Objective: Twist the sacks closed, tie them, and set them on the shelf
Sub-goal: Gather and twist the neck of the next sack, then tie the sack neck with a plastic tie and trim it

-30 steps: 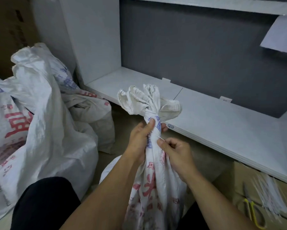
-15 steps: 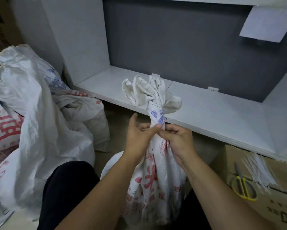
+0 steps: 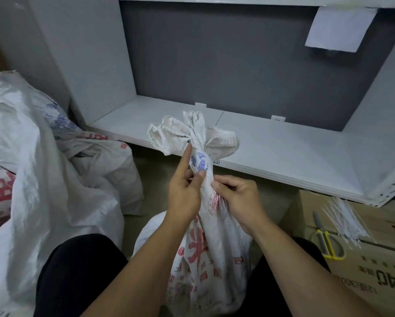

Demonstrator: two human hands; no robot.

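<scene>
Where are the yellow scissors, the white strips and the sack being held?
yellow scissors [image 3: 326,242], head view, where the handles meet.
white strips [image 3: 347,219], head view, middle of the bundle.
sack [image 3: 202,161], head view, twisted neck.

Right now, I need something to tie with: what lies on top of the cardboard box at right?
Yellow-handled scissors and a bundle of thin white strips lie on the cardboard box. Its inside is hidden.

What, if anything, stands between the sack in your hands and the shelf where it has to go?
Nothing visible does. The sack, held at its twisted neck by the left hand and right hand, stands before the shelf; the other sacks lie to the left, the box to the right.
</scene>
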